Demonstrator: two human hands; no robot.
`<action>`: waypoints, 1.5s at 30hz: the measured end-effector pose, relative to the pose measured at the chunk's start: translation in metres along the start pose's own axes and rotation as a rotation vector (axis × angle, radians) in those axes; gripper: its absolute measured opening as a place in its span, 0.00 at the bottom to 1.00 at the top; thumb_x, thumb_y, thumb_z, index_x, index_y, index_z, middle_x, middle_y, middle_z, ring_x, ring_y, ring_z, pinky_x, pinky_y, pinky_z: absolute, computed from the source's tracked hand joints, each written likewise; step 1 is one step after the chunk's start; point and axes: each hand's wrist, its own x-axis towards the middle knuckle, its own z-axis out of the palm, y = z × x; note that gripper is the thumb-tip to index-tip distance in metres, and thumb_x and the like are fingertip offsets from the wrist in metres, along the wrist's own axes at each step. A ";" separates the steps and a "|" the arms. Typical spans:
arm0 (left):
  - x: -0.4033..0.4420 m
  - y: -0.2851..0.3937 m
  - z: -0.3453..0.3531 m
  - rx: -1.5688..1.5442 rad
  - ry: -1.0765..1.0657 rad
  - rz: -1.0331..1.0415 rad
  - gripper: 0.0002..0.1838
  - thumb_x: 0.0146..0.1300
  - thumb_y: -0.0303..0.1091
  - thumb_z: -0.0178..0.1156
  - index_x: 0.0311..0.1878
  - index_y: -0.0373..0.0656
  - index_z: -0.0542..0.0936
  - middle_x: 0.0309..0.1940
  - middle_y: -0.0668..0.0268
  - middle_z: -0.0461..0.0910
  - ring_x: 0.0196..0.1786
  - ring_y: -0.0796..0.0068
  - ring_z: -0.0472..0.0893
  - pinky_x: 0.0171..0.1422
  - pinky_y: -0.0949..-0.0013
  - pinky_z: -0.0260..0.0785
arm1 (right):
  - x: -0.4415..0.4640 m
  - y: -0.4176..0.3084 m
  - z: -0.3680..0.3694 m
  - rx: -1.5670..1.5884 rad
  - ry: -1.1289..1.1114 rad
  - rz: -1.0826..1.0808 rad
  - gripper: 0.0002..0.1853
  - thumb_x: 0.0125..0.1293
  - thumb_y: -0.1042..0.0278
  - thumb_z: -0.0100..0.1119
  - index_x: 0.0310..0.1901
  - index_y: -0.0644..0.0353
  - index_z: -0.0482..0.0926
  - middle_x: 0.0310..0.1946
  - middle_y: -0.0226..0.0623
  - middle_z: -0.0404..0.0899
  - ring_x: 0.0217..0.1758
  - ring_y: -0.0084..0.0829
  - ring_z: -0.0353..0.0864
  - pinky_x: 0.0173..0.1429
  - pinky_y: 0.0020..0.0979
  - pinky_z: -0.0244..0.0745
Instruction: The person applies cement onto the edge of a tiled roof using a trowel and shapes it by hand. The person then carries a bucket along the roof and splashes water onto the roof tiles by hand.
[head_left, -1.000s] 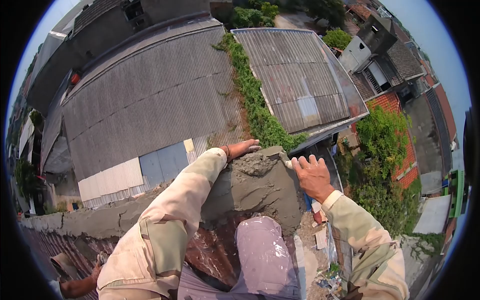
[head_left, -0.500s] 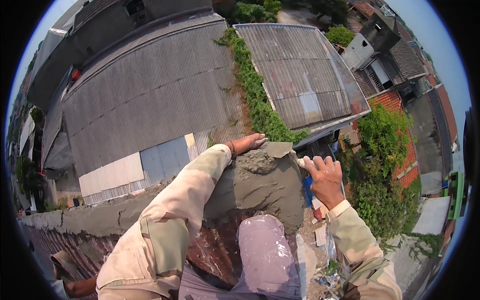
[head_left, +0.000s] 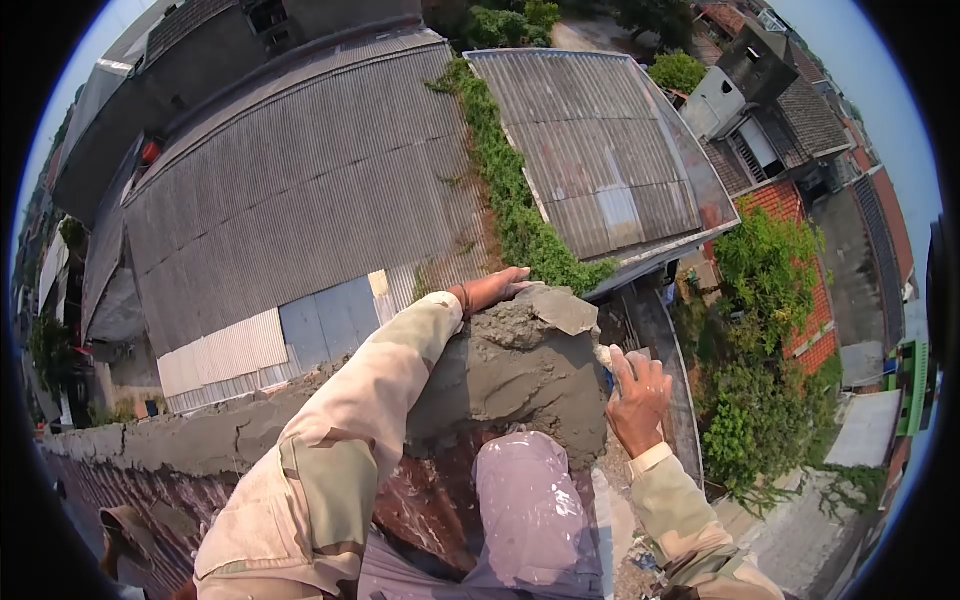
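We had our right hand [head_left: 640,398] closed around the pale handle of a trowel [head_left: 568,308], its fingers bent and marked with light, dry-looking smears. The trowel's flat grey blade lay over the far right part of the mortar [head_left: 520,380], pointing back toward our left hand [head_left: 492,288]. That hand was open, its fingers stretched out and close together, at the far edge of the mortar; we could not tell whether it held anything, as its underside was hidden.

The mortar sat in front of us at the end of the wall [head_left: 190,438], smoothed in broad strokes on the near side and heaped in a rough, crumbly mound just beside the blade. The wall ran off to our left under a grey, cracked coat. Both our arms were in camouflage sleeves [head_left: 335,430], and between them our knee [head_left: 530,490], in mauve trousers spotted with white, stood near the mortar, with reddish-brown masonry [head_left: 425,510] beside it.

Below and beyond us lay a wide corrugated roof [head_left: 310,190], and to its right a smaller roof [head_left: 600,150], with green vines [head_left: 525,220] growing between the two. Farther right we saw a leafy tree [head_left: 765,260] in front of orange tiles [head_left: 812,325].
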 end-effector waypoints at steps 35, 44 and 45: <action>-0.029 0.025 0.024 0.491 0.101 -0.105 0.41 0.74 0.64 0.43 0.76 0.39 0.63 0.76 0.59 0.64 0.77 0.64 0.63 0.81 0.64 0.50 | -0.040 -0.062 -0.007 1.674 -0.349 1.012 0.14 0.72 0.67 0.47 0.52 0.68 0.74 0.28 0.40 0.78 0.18 0.28 0.77 0.19 0.28 0.71; -0.032 0.026 0.025 0.288 0.031 -0.133 0.39 0.75 0.62 0.43 0.76 0.40 0.64 0.76 0.57 0.64 0.77 0.63 0.62 0.80 0.63 0.53 | -0.100 -0.067 -0.007 1.252 -0.411 0.748 0.13 0.71 0.67 0.50 0.48 0.67 0.79 0.25 0.36 0.79 0.19 0.25 0.78 0.21 0.28 0.71; -0.034 0.028 0.025 0.233 0.009 -0.143 0.39 0.75 0.62 0.43 0.76 0.39 0.64 0.75 0.56 0.65 0.77 0.64 0.63 0.79 0.64 0.54 | -0.099 -0.062 -0.016 1.191 -0.393 0.696 0.13 0.70 0.68 0.50 0.47 0.67 0.79 0.24 0.36 0.79 0.18 0.25 0.78 0.21 0.29 0.71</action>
